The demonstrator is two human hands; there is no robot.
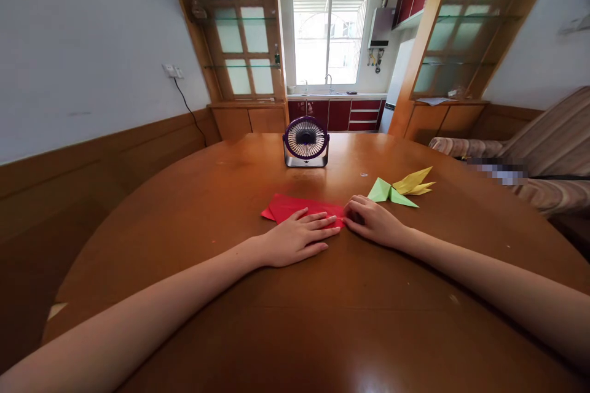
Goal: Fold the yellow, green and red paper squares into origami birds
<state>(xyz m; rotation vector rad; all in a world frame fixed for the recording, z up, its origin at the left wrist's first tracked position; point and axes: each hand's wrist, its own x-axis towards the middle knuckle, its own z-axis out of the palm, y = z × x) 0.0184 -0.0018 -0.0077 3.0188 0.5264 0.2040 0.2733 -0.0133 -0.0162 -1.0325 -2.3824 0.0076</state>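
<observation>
A folded sheet of red paper [289, 206] lies flat on the round wooden table [295, 319]. My left hand [297, 238] rests palm down on its near part, fingers stretched to the right and pressing the paper. My right hand [373, 221] is curled at the paper's right tip, fingertips pinching or pressing that corner. The paper under both hands is hidden.
A green folded paper figure [389, 192] and a yellow one [415, 182] lie just beyond my right hand. A small purple desk fan [306, 142] stands at the table's far middle. A striped sofa [539, 147] is at the right, wood-panelled wall at the left.
</observation>
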